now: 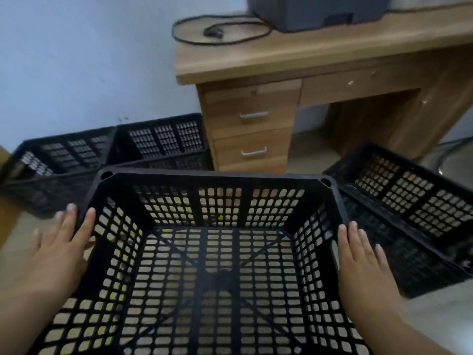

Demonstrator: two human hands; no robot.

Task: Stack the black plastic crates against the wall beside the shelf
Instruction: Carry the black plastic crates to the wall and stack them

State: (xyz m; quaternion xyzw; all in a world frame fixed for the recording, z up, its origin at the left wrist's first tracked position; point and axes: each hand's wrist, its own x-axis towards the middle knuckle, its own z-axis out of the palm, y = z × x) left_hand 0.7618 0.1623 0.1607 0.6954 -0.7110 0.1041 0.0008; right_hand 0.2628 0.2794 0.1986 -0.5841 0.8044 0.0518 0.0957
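A black plastic crate (pixel 212 180) with lattice walls fills the middle, seen from above, its opening facing me. My left hand (pixel 61 247) lies flat at its left wall, fingers straight and spread, thumb over the rim. My right hand (pixel 361 262) lies flat along the outside of its right rim, fingers straight. Neither hand curls around the crate. Two more black crates (pixel 61 160) (pixel 166 142) stand side by side on the floor against the pale wall at the back left. Another black crate (pixel 399 201) sits tilted on the floor at the right.
A wooden desk (pixel 281 57) with two drawers (pixel 253 129) stands right of the wall crates. On it are a grey printer (pixel 320 11) and a coiled black cable (pixel 220 29). A brown wooden edge (pixel 5 208) shows at far left. A chair base (pixel 445 155) is at far right.
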